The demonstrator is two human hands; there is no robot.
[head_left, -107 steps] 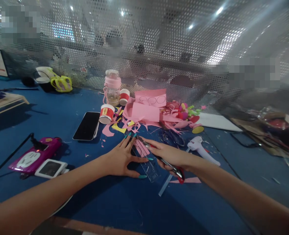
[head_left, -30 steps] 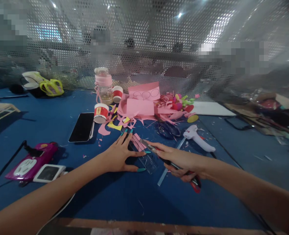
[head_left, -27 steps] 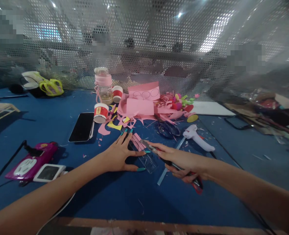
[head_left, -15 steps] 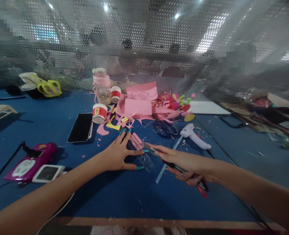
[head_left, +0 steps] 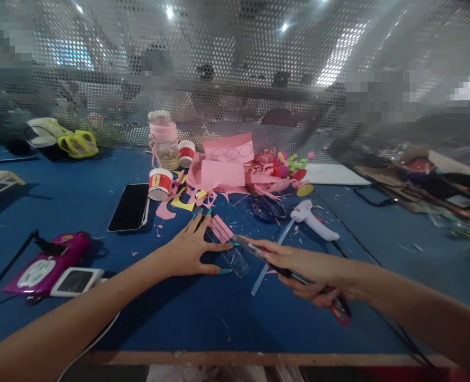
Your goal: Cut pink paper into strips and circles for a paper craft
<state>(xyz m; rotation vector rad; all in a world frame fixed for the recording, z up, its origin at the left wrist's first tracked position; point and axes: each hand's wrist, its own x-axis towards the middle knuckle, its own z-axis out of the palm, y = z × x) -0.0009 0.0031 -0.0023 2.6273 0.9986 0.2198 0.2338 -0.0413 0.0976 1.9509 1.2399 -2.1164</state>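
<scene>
Gripping in the right hand [head_left: 298, 268], fingers clamped round the handle, a slim black-and-red utility knife [head_left: 279, 268] with a grey metal front end. Pointing it toward the far left, its long axis slanting back to the near right, with the red tail showing past the hand. Pressing with the left hand [head_left: 185, 250], palm down and fingers fanned apart, over a clear rectangular plastic ruler [head_left: 237, 262] on the blue tabletop [head_left: 171, 323]. Looks see-through and glossy, with markings too fine to read; slants from the left fingertips down to the near right.

Showing alongside, just ahead of the left index finger, a small flat pink paper piece [head_left: 221, 228], lined lengthwise into narrow bands, its long axis running with the ruler. Cannot tell whether touched by the blade tip, only that very near. Keeping both hands apart, with just the knife front beside the left index fingertip.

To the right, just past the knife, a white glue gun [head_left: 314, 223] with a translucent glue stick [head_left: 259, 281]. Beyond, heaped pink paper scraps [head_left: 223, 174] and 2 red-and-white paper cups [head_left: 160, 184].
</scene>
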